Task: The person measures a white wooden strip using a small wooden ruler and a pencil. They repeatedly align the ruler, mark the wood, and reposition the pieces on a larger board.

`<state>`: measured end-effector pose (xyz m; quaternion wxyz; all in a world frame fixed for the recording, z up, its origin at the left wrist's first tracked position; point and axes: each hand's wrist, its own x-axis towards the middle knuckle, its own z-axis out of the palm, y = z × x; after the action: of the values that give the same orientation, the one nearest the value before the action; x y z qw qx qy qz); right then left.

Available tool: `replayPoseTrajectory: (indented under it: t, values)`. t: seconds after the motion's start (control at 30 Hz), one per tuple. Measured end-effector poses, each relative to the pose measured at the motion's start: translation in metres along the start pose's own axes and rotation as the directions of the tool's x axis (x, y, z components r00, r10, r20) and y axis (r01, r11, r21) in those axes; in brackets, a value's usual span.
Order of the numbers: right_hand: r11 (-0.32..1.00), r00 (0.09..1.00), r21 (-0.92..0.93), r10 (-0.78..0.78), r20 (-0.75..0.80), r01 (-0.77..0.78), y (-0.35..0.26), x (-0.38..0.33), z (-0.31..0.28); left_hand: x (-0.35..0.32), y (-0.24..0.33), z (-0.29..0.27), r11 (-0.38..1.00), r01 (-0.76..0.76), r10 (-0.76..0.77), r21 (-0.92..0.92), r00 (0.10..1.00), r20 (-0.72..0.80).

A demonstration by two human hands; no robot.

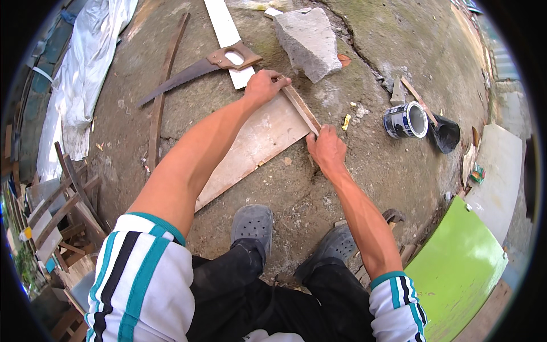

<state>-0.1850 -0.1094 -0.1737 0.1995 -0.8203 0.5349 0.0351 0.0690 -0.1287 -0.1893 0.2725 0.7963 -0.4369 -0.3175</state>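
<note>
Head cam: person's L hand pinches far end of wood strip, R hand pinches near end, strip btwn hands along edge of board, prob. aligning step, so next move calls for steady grip.

Daylight is bright and diffuse; shadows are soft. Focus is sharp at the right hand. Pale glare marks the green panel, below right of the grip. Edges bow far from the grip.
</note>
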Motion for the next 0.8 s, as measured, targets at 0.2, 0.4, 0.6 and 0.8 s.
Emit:
replayPoseTrajectory:
  t: [0.2, 0.4, 0.6, 0.8]
  values:
    - [0.996, 0.997, 0.026, -0.083, -0.007, 0.083, 0.0, 0.004, -0.014, -0.004, 0.012, -0.009, 0.995, 0.054, -0.054, 0.081, 0.999, -0.001]
    - [0.978, 0.965, 0.147, -0.176, 0.193, 0.149, 0.016, 0.006, -0.058, -0.043, 0.045, -0.025, 0.709, -0.469, 0.652, 0.526, 0.72, -0.237]
    - [0.904, 0.826, 0.313, -0.402, 0.394, 0.291, 0.009, -0.015, -0.134, -0.102, 0.108, -0.071, 0.52, -0.807, 0.682, 0.279, 0.589, 0.434]
    - [0.84, 0.707, 0.366, -0.538, 0.459, 0.401, 0.004, -0.032, -0.177, -0.16, 0.17, -0.078, 0.575, -0.747, 0.414, 0.334, 0.618, 0.669]
